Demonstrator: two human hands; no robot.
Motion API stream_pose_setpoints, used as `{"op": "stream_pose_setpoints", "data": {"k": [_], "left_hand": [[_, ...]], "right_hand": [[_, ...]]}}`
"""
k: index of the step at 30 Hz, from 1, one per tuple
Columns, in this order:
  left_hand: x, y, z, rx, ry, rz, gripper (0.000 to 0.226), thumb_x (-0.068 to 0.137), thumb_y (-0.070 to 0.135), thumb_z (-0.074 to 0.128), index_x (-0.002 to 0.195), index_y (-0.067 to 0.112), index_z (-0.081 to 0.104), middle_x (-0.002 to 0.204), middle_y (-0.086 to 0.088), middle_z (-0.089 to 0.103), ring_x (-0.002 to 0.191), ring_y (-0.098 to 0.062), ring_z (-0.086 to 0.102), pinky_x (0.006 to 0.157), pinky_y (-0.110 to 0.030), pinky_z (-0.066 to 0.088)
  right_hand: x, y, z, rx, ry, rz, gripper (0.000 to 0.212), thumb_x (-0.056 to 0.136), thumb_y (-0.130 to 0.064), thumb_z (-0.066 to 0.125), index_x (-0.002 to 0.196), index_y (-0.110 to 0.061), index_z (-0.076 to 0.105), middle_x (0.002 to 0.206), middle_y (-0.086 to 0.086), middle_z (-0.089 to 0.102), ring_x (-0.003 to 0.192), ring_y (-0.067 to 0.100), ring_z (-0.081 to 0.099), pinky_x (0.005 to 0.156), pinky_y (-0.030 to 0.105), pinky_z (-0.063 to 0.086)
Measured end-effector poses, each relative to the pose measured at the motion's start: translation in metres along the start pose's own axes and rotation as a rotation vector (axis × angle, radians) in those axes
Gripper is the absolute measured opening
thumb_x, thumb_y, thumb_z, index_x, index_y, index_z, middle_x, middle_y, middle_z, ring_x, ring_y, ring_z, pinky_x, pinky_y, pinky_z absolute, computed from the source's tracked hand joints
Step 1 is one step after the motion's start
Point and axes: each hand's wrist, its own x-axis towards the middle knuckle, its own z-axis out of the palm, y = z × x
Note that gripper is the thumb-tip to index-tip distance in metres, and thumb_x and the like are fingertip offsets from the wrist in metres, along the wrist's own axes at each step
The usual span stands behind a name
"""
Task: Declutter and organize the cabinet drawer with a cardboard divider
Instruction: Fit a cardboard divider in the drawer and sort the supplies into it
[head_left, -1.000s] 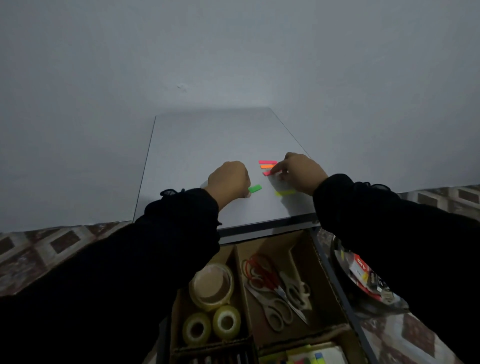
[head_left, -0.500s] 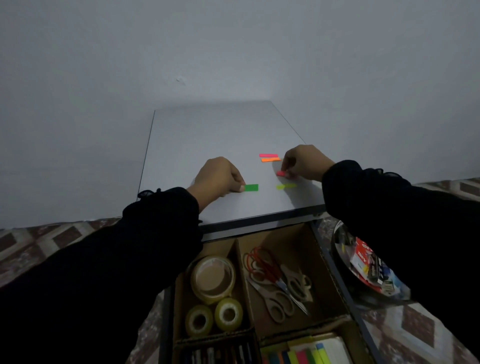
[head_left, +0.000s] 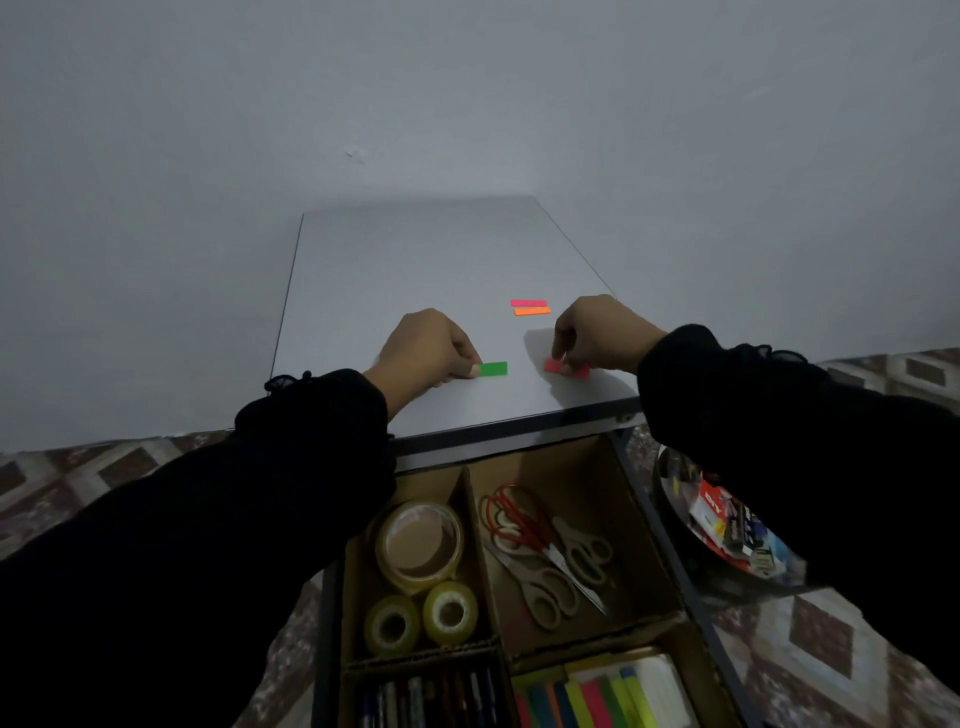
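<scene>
My left hand (head_left: 423, 345) sits curled on the white cabinet top (head_left: 415, 260), thumb and forefinger pinched on the left end of a green sticky flag (head_left: 492, 369) that lies flat on the surface. My right hand (head_left: 597, 332) is curled too, fingertips closed down on the left end of a red sticky flag (head_left: 567, 368), which also lies flat, near the front edge of the top. The two flags are well apart, with bare white surface between them. Farther back, between my hands, a pink flag (head_left: 528, 303) and an orange flag (head_left: 532, 311) lie side by side, almost touching, and neither hand reaches them.

Below the front edge the drawer (head_left: 670, 561) stands pulled out toward me, lined with the cardboard divider (head_left: 470, 499). The far left compartment holds one large tape roll (head_left: 420, 540) and two small tape rolls (head_left: 421, 618) just beside each other. The far right compartment holds scissors (head_left: 540, 551), one red-handled pair and beige pairs overlapping. In the near left compartment lie pens (head_left: 426, 701); in the near right, coloured flag strips and highlighters (head_left: 587, 696). Right of the drawer a round tray (head_left: 670, 499) of assorted items sits on the patterned floor.
</scene>
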Motion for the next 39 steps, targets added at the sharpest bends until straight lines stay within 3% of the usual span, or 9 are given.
{"op": "stream_pose_setpoints", "data": {"k": [2,5,9,12,15,21,25,30,39], "left_hand": [[0.002,0.001,0.0,0.008,-0.003,0.023,0.015,0.077,0.011,0.075,0.092,0.007,0.074,0.072,-0.002,0.065,0.056,-0.006,0.051,0.058,-0.019,0.046],[0.009,0.006,0.003,0.017,0.015,0.059,0.016,0.076,0.011,0.076,0.092,0.007,0.075,0.071,0.001,0.064,0.056,-0.003,0.05,0.056,-0.014,0.041],[0.025,0.014,0.009,0.045,0.05,0.082,0.016,0.077,0.012,0.074,0.092,0.008,0.075,0.08,-0.003,0.067,0.061,-0.003,0.05,0.058,-0.012,0.039],[0.037,0.022,0.014,0.054,0.087,0.092,0.016,0.077,0.011,0.074,0.093,0.007,0.075,0.091,-0.008,0.072,0.073,-0.01,0.055,0.061,-0.018,0.041],[0.049,0.03,0.02,0.077,0.119,0.091,0.018,0.077,0.012,0.074,0.095,0.008,0.075,0.097,-0.008,0.071,0.088,-0.017,0.062,0.07,-0.021,0.038],[0.077,0.04,0.026,0.226,0.161,0.089,0.051,0.081,0.018,0.071,0.13,0.014,0.056,0.13,-0.006,0.057,0.122,-0.022,0.05,0.091,-0.029,0.04],[0.092,0.054,0.024,0.389,0.041,0.095,0.037,0.086,0.019,0.066,0.122,0.013,0.063,0.123,-0.008,0.062,0.116,-0.024,0.054,0.08,-0.029,0.04],[0.095,0.058,0.023,0.408,0.074,0.091,0.021,0.082,0.017,0.07,0.103,0.016,0.071,0.108,-0.002,0.067,0.103,-0.019,0.058,0.069,-0.027,0.037],[0.094,0.059,0.027,0.448,0.08,0.13,0.015,0.078,0.007,0.071,0.092,0.013,0.072,0.099,-0.003,0.068,0.097,-0.021,0.061,0.066,-0.027,0.036]], "right_hand": [[0.0,-0.001,-0.001,-0.026,-0.015,0.006,0.021,0.081,-0.01,0.068,0.1,-0.001,0.071,0.103,0.013,0.069,0.098,0.025,0.062,0.081,0.027,0.046],[0.0,0.0,-0.005,-0.018,-0.096,0.022,0.022,0.08,-0.011,0.07,0.1,-0.001,0.07,0.104,0.013,0.069,0.087,0.02,0.057,0.058,0.019,0.038],[0.001,0.003,-0.006,-0.025,-0.13,0.001,0.024,0.084,-0.015,0.065,0.102,0.001,0.067,0.097,0.013,0.066,0.081,0.016,0.05,0.051,0.016,0.034],[0.003,0.006,-0.004,-0.055,-0.09,-0.036,0.02,0.085,-0.016,0.065,0.098,-0.001,0.068,0.1,0.012,0.068,0.081,0.017,0.052,0.062,0.022,0.036],[0.004,0.014,-0.003,-0.038,-0.007,-0.046,0.017,0.081,-0.011,0.067,0.097,-0.005,0.068,0.103,0.009,0.067,0.095,0.023,0.059,0.056,0.014,0.034],[0.012,0.021,0.005,-0.056,0.077,-0.022,0.024,0.084,-0.022,0.067,0.1,-0.005,0.069,0.106,0.013,0.066,0.101,0.028,0.059,0.083,0.03,0.045],[0.016,0.021,0.001,-0.07,-0.002,-0.024,0.03,0.087,-0.028,0.063,0.1,-0.001,0.068,0.104,0.015,0.067,0.096,0.028,0.058,0.076,0.027,0.041],[0.021,0.021,-0.009,-0.009,-0.097,-0.005,0.027,0.088,-0.028,0.061,0.09,-0.002,0.068,0.09,0.013,0.068,0.077,0.016,0.051,0.05,0.012,0.031],[0.027,0.037,-0.007,0.092,0.111,0.039,0.019,0.078,-0.01,0.069,0.095,-0.002,0.066,0.101,0.012,0.068,0.09,0.024,0.061,0.064,0.022,0.037]]}}
